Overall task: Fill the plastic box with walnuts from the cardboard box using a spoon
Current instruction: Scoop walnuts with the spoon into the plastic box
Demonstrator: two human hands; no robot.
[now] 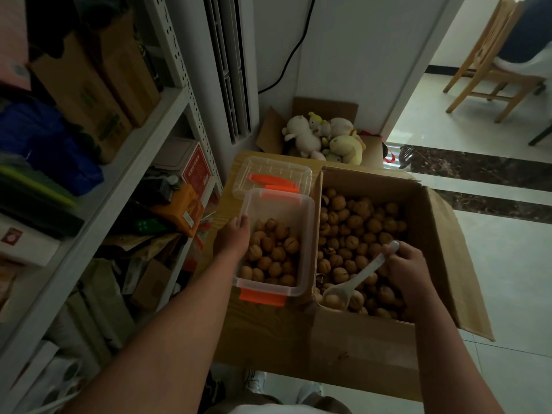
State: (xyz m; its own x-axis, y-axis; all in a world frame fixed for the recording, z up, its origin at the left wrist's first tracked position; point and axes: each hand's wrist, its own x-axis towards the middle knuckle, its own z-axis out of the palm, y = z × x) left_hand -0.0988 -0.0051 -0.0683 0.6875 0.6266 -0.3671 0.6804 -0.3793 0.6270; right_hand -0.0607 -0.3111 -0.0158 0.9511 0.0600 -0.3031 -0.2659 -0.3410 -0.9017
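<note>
From the head camera, you're mid-scoop: your right hand (409, 271) grips the spoon (355, 279), its bowl low among the walnuts (358, 231) in the cardboard box (433, 222) — one seems cradled. Your left hand (233, 237) clasps the plastic box's (304, 264) rim, roughly half full. Next, lift level — carry it left across the rim.

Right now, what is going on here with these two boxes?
A person is spooning walnuts from one box to the other. The right hand holds a white spoon, whose bowl is low in the cardboard box and seems to carry one nut. The left hand grips the left rim of the plastic box, which is partly filled. Its lid lies behind it.
</note>
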